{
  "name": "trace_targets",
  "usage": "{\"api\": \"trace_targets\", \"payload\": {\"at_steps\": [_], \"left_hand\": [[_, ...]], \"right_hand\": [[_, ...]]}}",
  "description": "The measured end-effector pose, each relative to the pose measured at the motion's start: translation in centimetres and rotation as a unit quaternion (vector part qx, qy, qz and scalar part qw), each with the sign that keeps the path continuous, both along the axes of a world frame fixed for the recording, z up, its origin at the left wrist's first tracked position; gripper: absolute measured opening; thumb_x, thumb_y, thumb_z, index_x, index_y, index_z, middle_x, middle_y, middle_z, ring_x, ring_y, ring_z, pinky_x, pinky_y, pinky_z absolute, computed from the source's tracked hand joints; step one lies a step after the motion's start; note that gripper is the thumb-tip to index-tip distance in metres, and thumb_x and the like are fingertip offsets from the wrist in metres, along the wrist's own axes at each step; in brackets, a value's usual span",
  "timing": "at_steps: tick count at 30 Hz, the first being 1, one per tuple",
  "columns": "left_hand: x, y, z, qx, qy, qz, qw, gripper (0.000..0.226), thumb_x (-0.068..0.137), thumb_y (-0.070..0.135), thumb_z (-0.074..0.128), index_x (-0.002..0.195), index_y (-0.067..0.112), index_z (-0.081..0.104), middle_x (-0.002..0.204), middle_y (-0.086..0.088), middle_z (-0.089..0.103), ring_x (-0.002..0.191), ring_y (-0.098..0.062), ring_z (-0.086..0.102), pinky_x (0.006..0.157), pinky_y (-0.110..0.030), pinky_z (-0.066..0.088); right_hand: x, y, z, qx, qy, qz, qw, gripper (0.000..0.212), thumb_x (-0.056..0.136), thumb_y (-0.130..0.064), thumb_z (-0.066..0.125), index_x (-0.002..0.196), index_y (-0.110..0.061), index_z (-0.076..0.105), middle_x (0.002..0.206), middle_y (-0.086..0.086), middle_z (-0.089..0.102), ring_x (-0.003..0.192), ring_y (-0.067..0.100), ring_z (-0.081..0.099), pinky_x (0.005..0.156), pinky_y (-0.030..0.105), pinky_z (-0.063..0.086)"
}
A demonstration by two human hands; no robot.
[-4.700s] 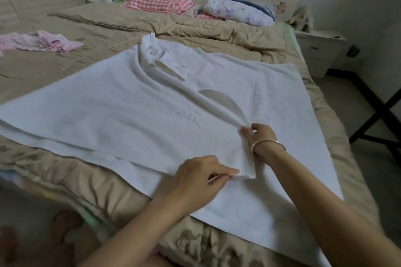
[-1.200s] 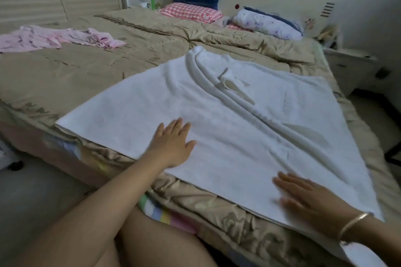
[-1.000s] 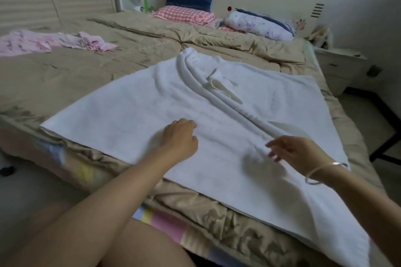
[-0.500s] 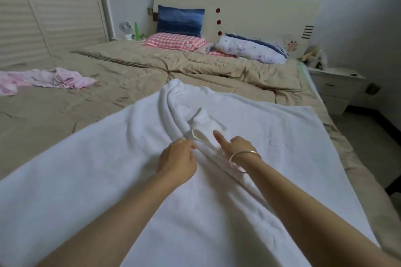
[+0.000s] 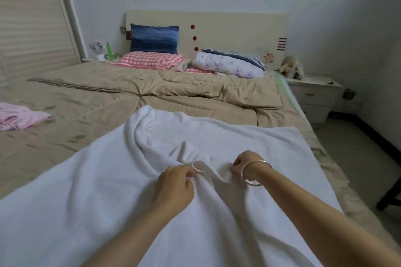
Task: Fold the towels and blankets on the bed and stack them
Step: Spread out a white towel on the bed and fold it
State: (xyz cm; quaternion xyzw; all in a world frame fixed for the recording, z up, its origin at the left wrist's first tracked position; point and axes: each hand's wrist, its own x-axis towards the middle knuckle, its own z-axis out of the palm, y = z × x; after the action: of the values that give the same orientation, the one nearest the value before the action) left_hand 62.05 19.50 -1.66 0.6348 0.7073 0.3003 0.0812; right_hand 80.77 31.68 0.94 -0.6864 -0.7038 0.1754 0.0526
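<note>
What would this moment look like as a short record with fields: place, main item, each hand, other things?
place: bedroom, bed with a tan cover
main item: white towel spread over the near end, wrinkled, bunched in the middle
left hand: pinches the bunched fold
right hand: grips the same fold beside it, bracelet on wrist
other cloth: pink cloth crumpled at the far left
pillows: blue pillow and checked pillow by the headboard
folded stack: none in view

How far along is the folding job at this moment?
Done: nothing visibly; no folded stack shows. In hand: the white towel lies spread over the tan quilt, and the left hand and right hand each pinch its bunched middle ridge. Left: folding this towel, the crumpled pink cloth at far left, then stacking.
</note>
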Motion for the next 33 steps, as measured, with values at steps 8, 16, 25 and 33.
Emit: {"api": "trace_targets", "payload": {"at_steps": [8, 16, 25, 33], "left_hand": [[5.2, 6.1, 0.0, 0.005, -0.019, -0.098, 0.995, 0.03, 0.087, 0.026, 0.044, 0.113, 0.03, 0.058, 0.115, 0.015, 0.06, 0.113, -0.009, 0.052, 0.097, -0.028, 0.041], [9.5, 14.7, -2.2, -0.001, 0.028, -0.082, 0.996, 0.025, 0.094, 0.021, 0.044, 0.114, 0.031, 0.055, 0.116, 0.015, 0.054, 0.117, -0.007, 0.046, 0.094, -0.023, 0.039], [9.5, 34.1, -3.6, 0.034, 0.052, -0.048, 0.997, 0.03, 0.097, 0.018, 0.043, 0.12, 0.022, 0.061, 0.125, 0.003, 0.061, 0.118, -0.019, 0.053, 0.097, -0.03, 0.041], [9.3, 36.4, -3.6, -0.116, 0.171, -0.098, 0.974, 0.018, 0.085, 0.034, 0.063, 0.102, 0.036, 0.069, 0.109, 0.014, 0.068, 0.106, -0.013, 0.06, 0.095, -0.03, 0.043]], "right_hand": [[8.8, 11.5, 6.2, 0.207, -0.143, -0.174, 0.952, 0.032, 0.095, -0.009, 0.04, 0.116, -0.01, 0.064, 0.118, 0.012, 0.064, 0.11, 0.029, 0.059, 0.083, 0.032, 0.044], [15.1, 19.3, -2.3, 0.159, 0.02, -0.199, 0.967, 0.028, 0.096, -0.023, 0.04, 0.108, -0.011, 0.062, 0.112, 0.016, 0.063, 0.103, 0.034, 0.06, 0.086, 0.036, 0.046], [17.6, 24.2, -9.4, 0.146, 0.181, -0.166, 0.958, 0.046, 0.09, -0.051, 0.048, 0.062, -0.014, 0.054, 0.073, 0.003, 0.059, 0.075, 0.028, 0.058, 0.061, 0.031, 0.035], [20.7, 22.5, -4.9, -0.061, -0.017, -0.071, 0.996, 0.041, 0.066, -0.054, 0.071, 0.092, -0.022, 0.066, 0.098, -0.001, 0.065, 0.093, 0.019, 0.06, 0.081, 0.028, 0.048]]}}
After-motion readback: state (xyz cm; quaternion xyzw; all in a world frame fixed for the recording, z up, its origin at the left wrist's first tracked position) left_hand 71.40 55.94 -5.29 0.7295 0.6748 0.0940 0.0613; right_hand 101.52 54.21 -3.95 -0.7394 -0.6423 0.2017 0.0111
